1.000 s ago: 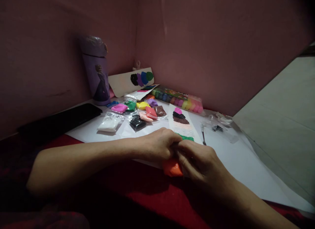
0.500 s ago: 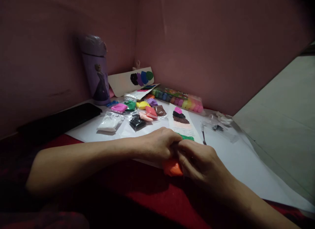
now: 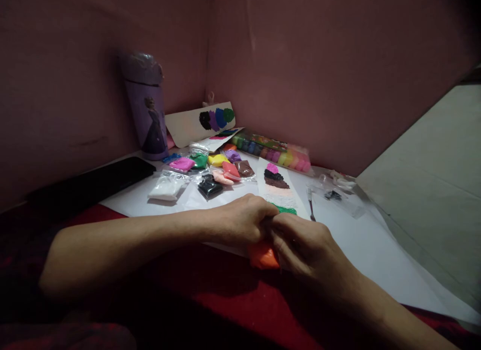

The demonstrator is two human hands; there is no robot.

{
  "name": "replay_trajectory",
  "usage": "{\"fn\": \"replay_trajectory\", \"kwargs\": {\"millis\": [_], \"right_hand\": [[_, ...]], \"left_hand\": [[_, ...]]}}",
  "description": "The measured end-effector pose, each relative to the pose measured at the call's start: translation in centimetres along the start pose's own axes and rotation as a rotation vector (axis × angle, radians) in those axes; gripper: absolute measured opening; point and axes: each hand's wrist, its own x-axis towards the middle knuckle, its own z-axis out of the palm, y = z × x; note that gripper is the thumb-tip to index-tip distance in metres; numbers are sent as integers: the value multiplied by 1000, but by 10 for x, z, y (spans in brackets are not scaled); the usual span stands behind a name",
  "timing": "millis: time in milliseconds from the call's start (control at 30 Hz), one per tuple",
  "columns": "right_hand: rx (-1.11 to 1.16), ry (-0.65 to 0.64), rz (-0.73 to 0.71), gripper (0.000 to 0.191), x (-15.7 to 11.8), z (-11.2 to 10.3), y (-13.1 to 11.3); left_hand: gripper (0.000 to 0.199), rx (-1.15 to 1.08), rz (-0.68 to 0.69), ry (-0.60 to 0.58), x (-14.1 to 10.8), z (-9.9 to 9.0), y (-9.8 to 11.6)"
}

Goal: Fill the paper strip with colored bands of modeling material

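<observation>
My left hand [image 3: 250,217] and my right hand [image 3: 300,239] meet at the near edge of the white paper, both closed with fingertips together. Between them they pinch a packet of orange clay [image 3: 264,255], which hangs below the fingers over the red cloth; its upper part is hidden by the hands. Just beyond lies a white card [image 3: 291,194] with stacked patches of pink, black, brown, peach, white and green clay; my hands hide its lower end. A slim tool with a dark metal tip [image 3: 310,204] rests to the right of the card.
Several clay packets, such as white [image 3: 165,188] and black [image 3: 210,187], lie left of the card. Behind are a purple bottle [image 3: 145,109], a propped card [image 3: 184,127] and a tray of colours [image 3: 276,152]. A black phone-like slab [image 3: 112,174] sits left, a clear bag [image 3: 340,199] right.
</observation>
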Motion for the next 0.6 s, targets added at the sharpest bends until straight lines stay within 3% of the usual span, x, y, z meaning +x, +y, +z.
{"fn": "replay_trajectory", "kwargs": {"millis": [600], "right_hand": [[8, -1, 1, 21, 0, 0, 0]], "left_hand": [[7, 12, -2, -5, -2, -1, 3]]}}
